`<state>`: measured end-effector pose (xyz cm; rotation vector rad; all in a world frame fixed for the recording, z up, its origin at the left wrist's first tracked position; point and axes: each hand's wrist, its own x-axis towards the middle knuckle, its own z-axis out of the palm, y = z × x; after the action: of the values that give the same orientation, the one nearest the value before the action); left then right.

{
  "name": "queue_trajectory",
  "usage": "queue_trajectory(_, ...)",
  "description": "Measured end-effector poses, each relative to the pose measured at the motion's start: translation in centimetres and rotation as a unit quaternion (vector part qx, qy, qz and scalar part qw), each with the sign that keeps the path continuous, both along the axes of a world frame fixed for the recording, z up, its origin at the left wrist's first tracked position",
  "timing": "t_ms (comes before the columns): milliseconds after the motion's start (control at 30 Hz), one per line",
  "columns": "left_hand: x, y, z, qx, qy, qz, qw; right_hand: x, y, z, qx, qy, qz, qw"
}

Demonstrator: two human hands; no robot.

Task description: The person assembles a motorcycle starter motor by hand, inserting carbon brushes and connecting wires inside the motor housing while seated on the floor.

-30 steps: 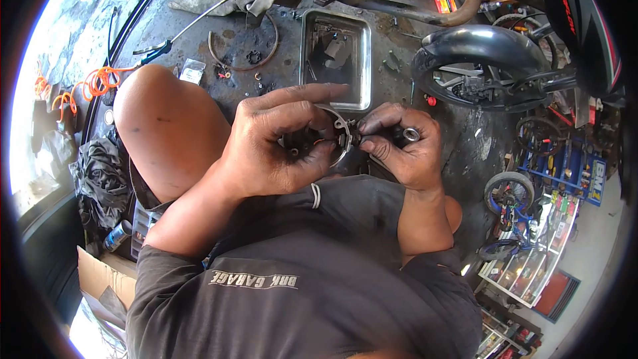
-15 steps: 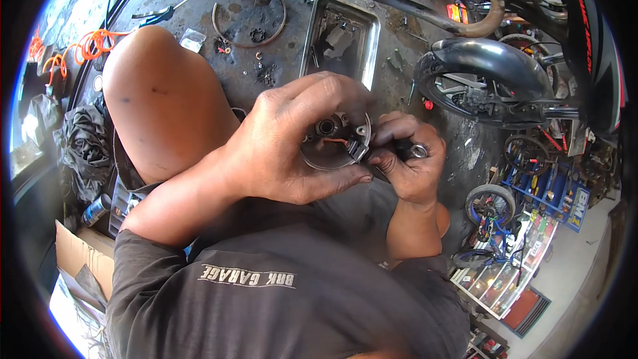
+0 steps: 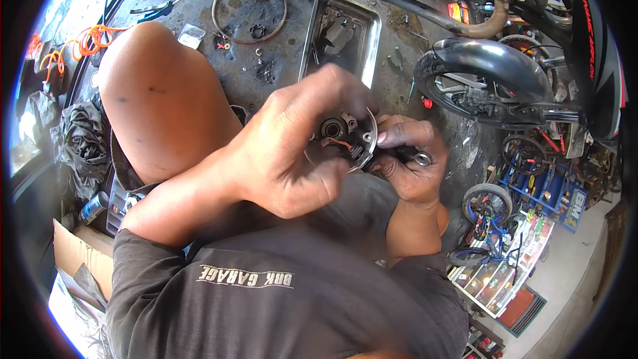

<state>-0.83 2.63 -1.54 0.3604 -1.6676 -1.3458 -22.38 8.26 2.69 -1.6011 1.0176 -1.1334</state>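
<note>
- Round metal housing (image 3: 333,129): between left hand (image 3: 289,149) and right hand (image 3: 417,178).
- Left hand: half open about it; thumb, earlier along the lower rim, now drawn back; fingertip contact blurred.
- Right hand: closed on its rim, ring-ended tool (image 3: 421,159) among the curled fingers.

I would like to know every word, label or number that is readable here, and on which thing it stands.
Dark shirt: pale lettering, readable; wording withheld.
Black motorcycle panel: red lettering; wording withheld.
Blue board, right: large pale lettering; wording withheld.
Blue can, left: print too small to read.
Red-and-yellow pack: print too small to read.
Round metal part: no lettering that I can make out.
</note>
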Motion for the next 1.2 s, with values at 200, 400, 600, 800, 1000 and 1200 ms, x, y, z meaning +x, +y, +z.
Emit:
queue_trajectory(200,0.4,0.5,1.1,0.119,0.015,-0.015,0.993,-0.4,-0.8,2.2,-0.096,0.189,0.051,0.976)
queue_trajectory(400,0.7,-0.9,1.3,-0.077,0.012,0.009,0.997,-0.7,-0.4,2.8,-0.147,0.229,0.018,0.962)
queue_trajectory(600,0.0,-0.3,2.0,-0.125,-0.007,0.083,0.989,-0.6,0.0,2.6,-0.212,0.248,-0.014,0.945)
queue_trajectory(800,-0.3,-0.3,1.5,-0.192,-0.051,0.116,0.973,-0.7,0.2,2.9,-0.225,0.257,0.005,0.940)
queue_trajectory(1000,-0.2,-0.2,1.6,-0.181,-0.049,0.109,0.976,-0.9,0.3,3.1,-0.228,0.265,0.018,0.937)
queue_trajectory(1200,-0.1,-0.3,1.8,-0.195,-0.053,0.119,0.972,-0.9,0.2,2.9,-0.234,0.258,0.024,0.937)
